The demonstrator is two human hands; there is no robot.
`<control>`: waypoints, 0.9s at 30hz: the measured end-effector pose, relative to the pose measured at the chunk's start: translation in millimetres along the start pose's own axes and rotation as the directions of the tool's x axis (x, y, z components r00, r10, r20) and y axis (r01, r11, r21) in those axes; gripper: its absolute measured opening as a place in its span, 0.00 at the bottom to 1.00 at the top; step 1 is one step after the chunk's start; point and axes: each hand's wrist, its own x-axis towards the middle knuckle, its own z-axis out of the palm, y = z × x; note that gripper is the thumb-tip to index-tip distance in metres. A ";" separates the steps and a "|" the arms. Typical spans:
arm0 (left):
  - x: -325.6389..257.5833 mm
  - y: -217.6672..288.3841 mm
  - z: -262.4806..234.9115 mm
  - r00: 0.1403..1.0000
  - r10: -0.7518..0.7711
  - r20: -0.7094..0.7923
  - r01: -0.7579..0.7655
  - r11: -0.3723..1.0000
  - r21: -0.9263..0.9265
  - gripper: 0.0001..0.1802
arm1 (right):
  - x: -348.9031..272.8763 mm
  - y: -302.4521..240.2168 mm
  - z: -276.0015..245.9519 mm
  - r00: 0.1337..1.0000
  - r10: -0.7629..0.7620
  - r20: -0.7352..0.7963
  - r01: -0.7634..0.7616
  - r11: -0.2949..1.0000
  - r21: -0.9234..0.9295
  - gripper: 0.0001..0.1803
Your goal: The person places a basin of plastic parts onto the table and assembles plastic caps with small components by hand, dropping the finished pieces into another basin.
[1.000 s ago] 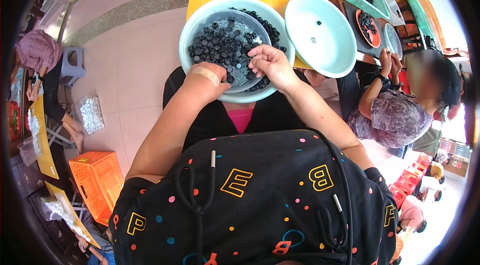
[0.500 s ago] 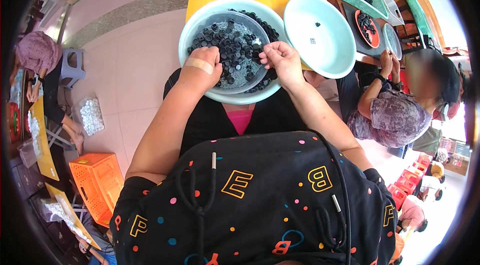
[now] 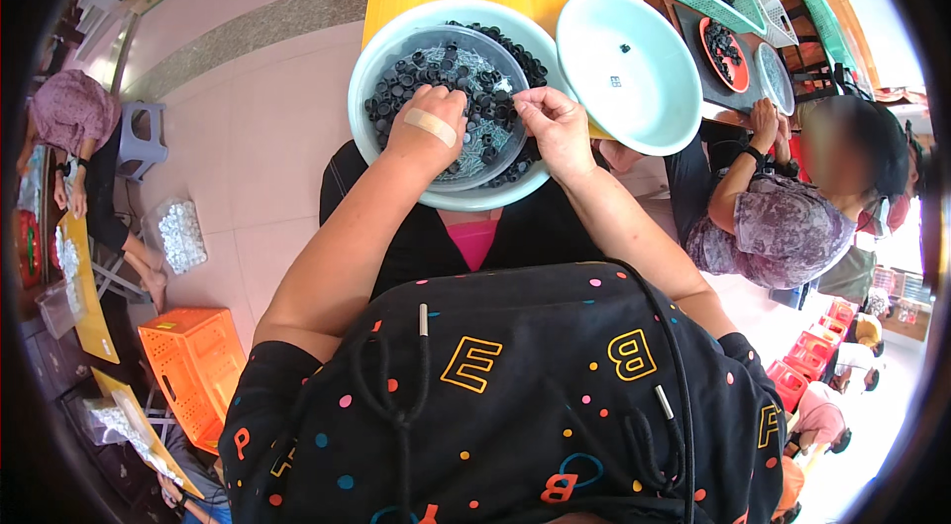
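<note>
A clear grey basin (image 3: 479, 170) rests inside a larger pale green basin (image 3: 363, 58) above my lap. It holds small black caps (image 3: 398, 80) mixed with thin silvery pins (image 3: 479, 141). My left hand (image 3: 432, 128), a plaster across its back, is over the caps with its fingers curled down; its fingertips are hidden. Beside the clear basin's right rim, my right hand (image 3: 557, 133) pinches thumb and forefinger together; what they hold is too small to make out. More black caps (image 3: 532, 66) fill the green basin around the clear one.
A second pale green basin (image 3: 654, 108) stands at the right with a few small dark pieces inside. Beyond it, a person (image 3: 773, 212) sits near an orange plate (image 3: 738, 78) and a green basket (image 3: 738, 14). An orange crate (image 3: 188, 366) is on the floor at left.
My left hand has moved right and slightly forward over the caps. My right hand has shifted a little left, its thumb and forefinger still pinched together.
</note>
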 end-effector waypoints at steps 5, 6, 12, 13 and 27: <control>-7.9 -9.0 1.4 0.994 0.007 -0.112 -0.016 0.997 -0.081 0.08 | -0.3 0.6 0.2 1.000 -0.026 -0.004 0.026 0.998 -0.055 0.04; -8.6 -9.0 0.8 0.994 0.015 -0.113 -0.028 0.994 -0.107 0.08 | -0.4 1.2 0.0 1.000 -0.029 0.002 0.029 0.998 -0.054 0.05; -11.7 -9.4 3.0 0.992 0.102 -0.069 -0.109 0.989 -0.103 0.09 | -1.6 0.6 0.9 0.999 -0.031 0.023 0.032 0.998 -0.062 0.06; -11.7 -9.3 3.6 0.991 0.129 -0.037 -0.131 0.989 -0.069 0.09 | -1.4 0.6 0.7 0.999 -0.032 0.022 0.033 0.998 -0.062 0.06; -2.0 -21.5 -23.1 0.861 -0.191 0.472 0.267 -0.620 -0.738 0.08 | -0.7 3.2 -0.1 0.999 -0.013 0.045 0.015 0.999 -0.051 0.06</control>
